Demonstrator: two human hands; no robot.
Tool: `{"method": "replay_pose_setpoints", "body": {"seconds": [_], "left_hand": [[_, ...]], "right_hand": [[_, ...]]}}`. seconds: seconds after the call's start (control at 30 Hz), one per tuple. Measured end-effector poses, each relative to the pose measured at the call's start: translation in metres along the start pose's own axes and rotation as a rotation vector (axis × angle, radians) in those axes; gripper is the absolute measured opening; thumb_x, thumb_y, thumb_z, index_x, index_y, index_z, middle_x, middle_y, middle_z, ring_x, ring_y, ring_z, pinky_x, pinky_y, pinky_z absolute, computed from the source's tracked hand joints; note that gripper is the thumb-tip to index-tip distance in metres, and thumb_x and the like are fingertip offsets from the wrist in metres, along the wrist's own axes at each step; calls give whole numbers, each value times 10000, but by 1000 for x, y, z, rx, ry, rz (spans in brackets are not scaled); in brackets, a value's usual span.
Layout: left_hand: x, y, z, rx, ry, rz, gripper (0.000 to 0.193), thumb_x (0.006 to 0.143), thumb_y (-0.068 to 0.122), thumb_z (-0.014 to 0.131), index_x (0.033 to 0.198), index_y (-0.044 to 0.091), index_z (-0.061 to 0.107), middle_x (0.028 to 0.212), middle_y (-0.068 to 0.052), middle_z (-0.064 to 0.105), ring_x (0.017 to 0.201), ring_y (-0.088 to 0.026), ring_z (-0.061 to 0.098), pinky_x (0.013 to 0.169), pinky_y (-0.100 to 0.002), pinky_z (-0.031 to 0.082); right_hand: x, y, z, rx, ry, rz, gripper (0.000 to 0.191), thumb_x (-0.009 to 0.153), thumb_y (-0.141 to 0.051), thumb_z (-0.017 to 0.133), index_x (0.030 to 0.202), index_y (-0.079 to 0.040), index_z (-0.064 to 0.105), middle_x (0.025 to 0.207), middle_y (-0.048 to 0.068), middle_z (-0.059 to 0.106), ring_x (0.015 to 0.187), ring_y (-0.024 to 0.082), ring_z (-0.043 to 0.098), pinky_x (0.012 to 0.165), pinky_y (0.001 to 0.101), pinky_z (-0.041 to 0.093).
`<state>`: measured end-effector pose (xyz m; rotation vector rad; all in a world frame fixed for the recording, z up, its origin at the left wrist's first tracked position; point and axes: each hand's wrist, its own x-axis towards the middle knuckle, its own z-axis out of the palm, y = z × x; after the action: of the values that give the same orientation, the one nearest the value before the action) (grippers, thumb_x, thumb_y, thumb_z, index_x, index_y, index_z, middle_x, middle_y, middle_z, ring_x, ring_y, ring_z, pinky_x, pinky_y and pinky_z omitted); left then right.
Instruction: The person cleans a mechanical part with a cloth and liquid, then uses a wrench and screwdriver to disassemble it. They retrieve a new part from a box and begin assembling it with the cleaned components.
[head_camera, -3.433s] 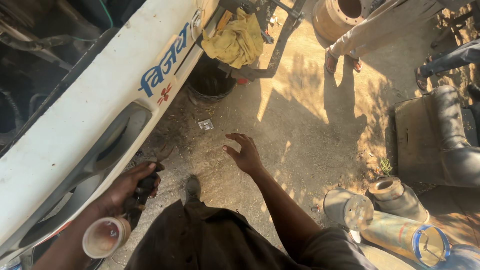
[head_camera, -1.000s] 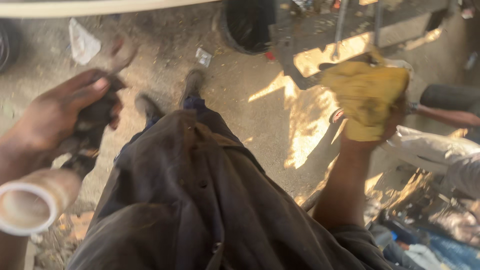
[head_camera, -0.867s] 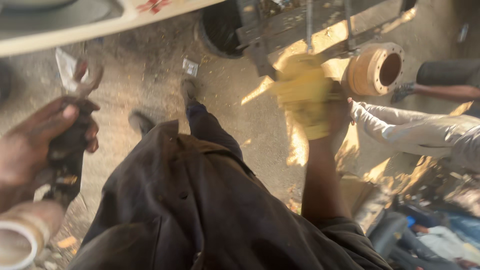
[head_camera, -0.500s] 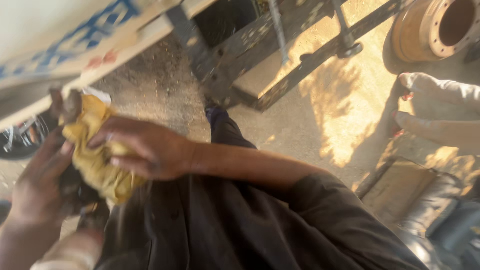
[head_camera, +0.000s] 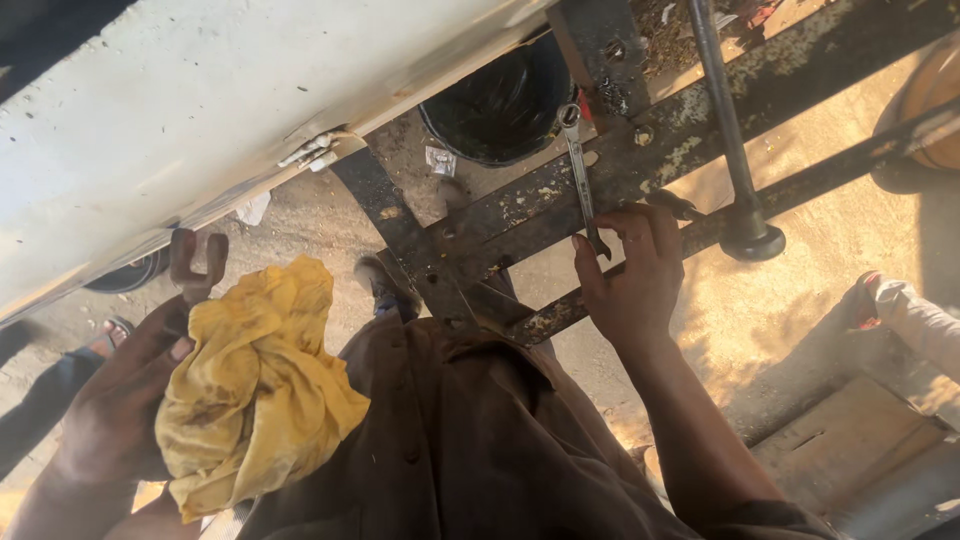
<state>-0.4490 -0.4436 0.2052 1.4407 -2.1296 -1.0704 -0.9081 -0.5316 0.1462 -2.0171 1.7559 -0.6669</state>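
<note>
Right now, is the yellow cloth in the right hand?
No, the crumpled yellow cloth is in the left hand; the right hand touches a steel spanner.

White vehicle body panel (head_camera: 200, 100) across the upper left, black round tub (head_camera: 500, 105) at top centre, vertical metal rod (head_camera: 725, 130) with round foot at upper right, sunlit dirt ground (head_camera: 780, 330) at right, wooden board (head_camera: 850, 450) at lower right, another person's sandalled foot (head_camera: 105, 335) at left edge

my left hand (head_camera: 120, 410) bunching a grubby yellow cloth (head_camera: 255, 385) around a forked metal part (head_camera: 195, 262), my right hand (head_camera: 632, 280) pinching a slim steel spanner (head_camera: 580, 175) on the rusty metal frame (head_camera: 540, 215), white vehicle body (head_camera: 200, 110) above
</note>
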Motion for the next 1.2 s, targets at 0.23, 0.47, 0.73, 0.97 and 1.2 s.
{"method": "replay_pose_setpoints", "body": {"seconds": [0.23, 0.47, 0.73, 0.97, 1.2], "left_hand": [[1, 6, 15, -1313, 108, -697, 465, 1088, 125, 563, 1439, -156, 442, 1342, -349, 554, 1150, -359, 685, 889, -446, 625], [-32, -2, 14, -187, 65, -118, 649, 875, 173, 700, 1422, -92, 473, 1438, -300, 529, 1211, -277, 652, 955, -311, 603], [-100, -28, 52, -1042, 324, -646, 677, 936, 342, 677, 1442, -56, 468, 1319, -277, 604, 1137, -359, 668, 881, -433, 582], [-122, -26, 48, -1212, 332, -884, 663, 941, 392, 598, 1468, 7, 479, 1245, -240, 638, 1110, -334, 635, 866, -421, 549], [-204, -57, 65, -1357, 420, -828, 497, 1040, 312, 517, 1428, 3, 538, 1190, -128, 679, 1009, -227, 670, 816, -356, 552]], "right_hand": [[6, 4, -5, 281, -158, 213, 238, 904, 13, 713, 1103, -11, 585, 1129, 144, 599, 925, 208, 708, 718, 297, 593], [3, 3, -21, 436, -208, 328, 412, 870, 43, 496, 1273, 22, 580, 1015, 55, 584, 854, 125, 596, 716, 237, 469], [-58, -122, 12, 839, -509, -26, 315, 1089, -260, 544, 1249, -14, 659, 967, 43, 565, 863, 128, 557, 790, 296, 464], [-115, -280, 127, 612, -611, -483, 271, 1013, -141, 646, 1270, -84, 712, 1077, 80, 675, 914, 145, 671, 900, 293, 599], [-174, -257, 159, 785, -625, -296, 230, 1040, -217, 659, 1242, -114, 699, 1131, 47, 703, 1012, 138, 695, 952, 284, 604]]}}
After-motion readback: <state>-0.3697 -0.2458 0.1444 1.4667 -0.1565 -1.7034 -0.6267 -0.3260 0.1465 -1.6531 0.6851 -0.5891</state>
